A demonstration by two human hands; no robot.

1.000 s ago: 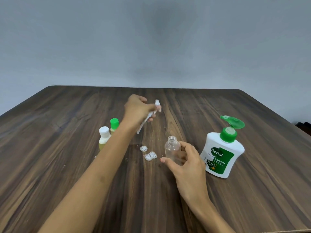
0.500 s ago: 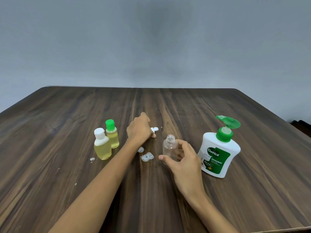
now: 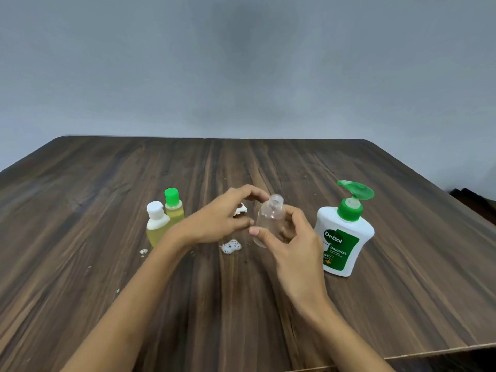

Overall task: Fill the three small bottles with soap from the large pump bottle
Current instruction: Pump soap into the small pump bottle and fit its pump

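Two small bottles [image 3: 161, 224] with yellow soap stand capped at the left of the bench [image 3: 80, 264]; the third, an empty clear bottle [image 3: 269, 221], is tilted between both hands, its mouth open. The right hand [image 3: 295, 245] curls round its body, while the left hand [image 3: 220, 218] pinches near its neck. It looks light, thin-walled and easily squeezed, likely slick given the foam [image 3: 230, 247] on the bench. Hold it low on the body, under the pump bottle [image 3: 345, 237] spout.
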